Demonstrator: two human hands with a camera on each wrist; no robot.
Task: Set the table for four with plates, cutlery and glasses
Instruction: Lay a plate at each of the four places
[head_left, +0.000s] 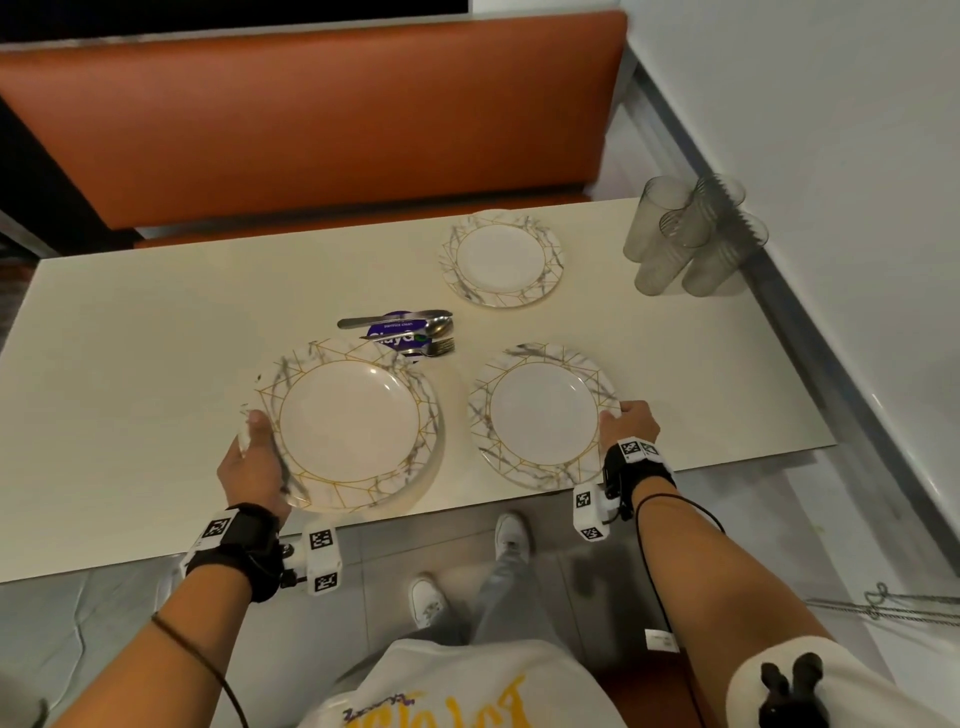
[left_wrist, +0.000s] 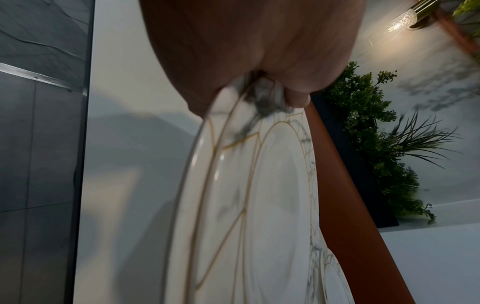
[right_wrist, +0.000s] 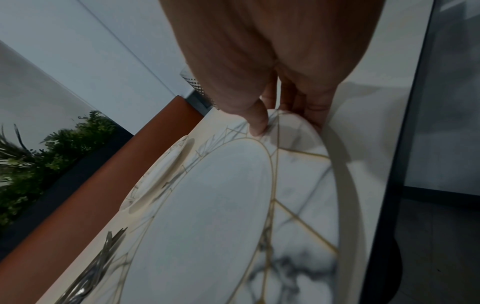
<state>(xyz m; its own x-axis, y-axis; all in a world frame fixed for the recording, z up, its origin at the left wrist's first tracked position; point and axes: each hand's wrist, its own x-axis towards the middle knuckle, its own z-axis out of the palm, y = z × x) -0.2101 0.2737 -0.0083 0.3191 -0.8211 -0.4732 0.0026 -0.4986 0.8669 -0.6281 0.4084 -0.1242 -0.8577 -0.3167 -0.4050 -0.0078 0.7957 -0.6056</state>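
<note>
Three settings of white marble-patterned plates with gold lines show on the cream table (head_left: 130, 364). My left hand (head_left: 254, 441) grips the left rim of a two-plate stack (head_left: 348, 421), which looks raised off the table; both rims (left_wrist: 207, 185) show below my left hand (left_wrist: 246, 61). My right hand (head_left: 623, 421) pinches the right rim of the near right plate (head_left: 543, 415), which lies flat; its thumb (right_wrist: 257, 123) presses on that plate (right_wrist: 207, 205). A third plate (head_left: 501, 260) lies farther back. Cutlery (head_left: 415, 332) lies on a purple packet. Several clear glasses (head_left: 685, 239) stand at the back right.
An orange bench back (head_left: 311, 130) runs behind the table. A white wall ledge (head_left: 831, 312) borders the right side, close to the glasses. The table's near edge (head_left: 467, 512) is just below both plates. The third plate (right_wrist: 161, 174) and cutlery (right_wrist: 98, 267) also appear in the right wrist view.
</note>
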